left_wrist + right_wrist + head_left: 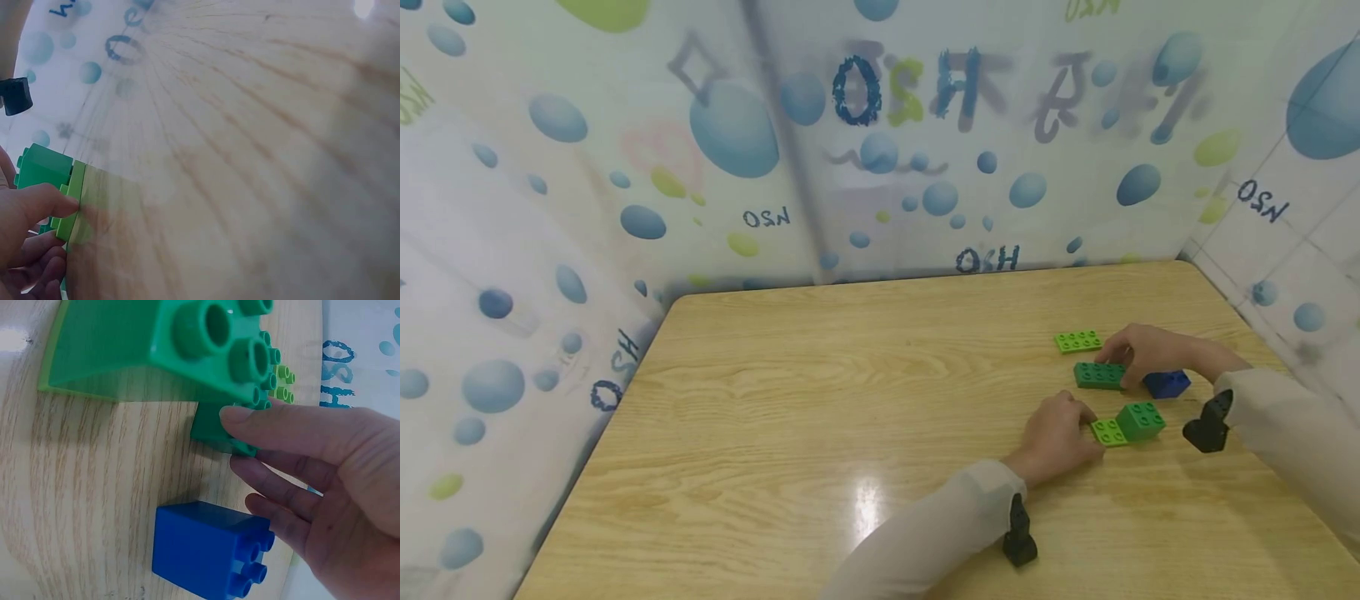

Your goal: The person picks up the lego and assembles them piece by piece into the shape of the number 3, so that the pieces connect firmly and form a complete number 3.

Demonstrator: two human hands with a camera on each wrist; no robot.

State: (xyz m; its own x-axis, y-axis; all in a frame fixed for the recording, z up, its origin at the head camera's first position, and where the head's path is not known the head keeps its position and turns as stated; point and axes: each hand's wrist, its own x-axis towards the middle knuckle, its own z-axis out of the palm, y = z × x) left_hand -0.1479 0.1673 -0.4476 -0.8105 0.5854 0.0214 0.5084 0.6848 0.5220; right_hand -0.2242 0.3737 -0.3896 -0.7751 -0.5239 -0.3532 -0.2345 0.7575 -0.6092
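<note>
My left hand (1058, 440) pinches a light green building plate (1108, 432) at its left end. A green brick (1142, 422) sits on the plate's right part; in the left wrist view the thumb lies against the plate's edge (74, 199). Just beyond, my right hand (1156, 352) grips the right end of a long dark green brick (1096, 375) with studs on top. The right wrist view shows the thumb (240, 415) on that brick, and its other fingers partly behind it. A blue brick (203, 547) stands near those fingers, apart from the green ones.
Another light green plate (1078, 341) lies farther back, past the long brick. All the pieces are on the right side of a wooden table (820, 392). A patterned curtain or wall covering (880, 192) rises behind its back edge.
</note>
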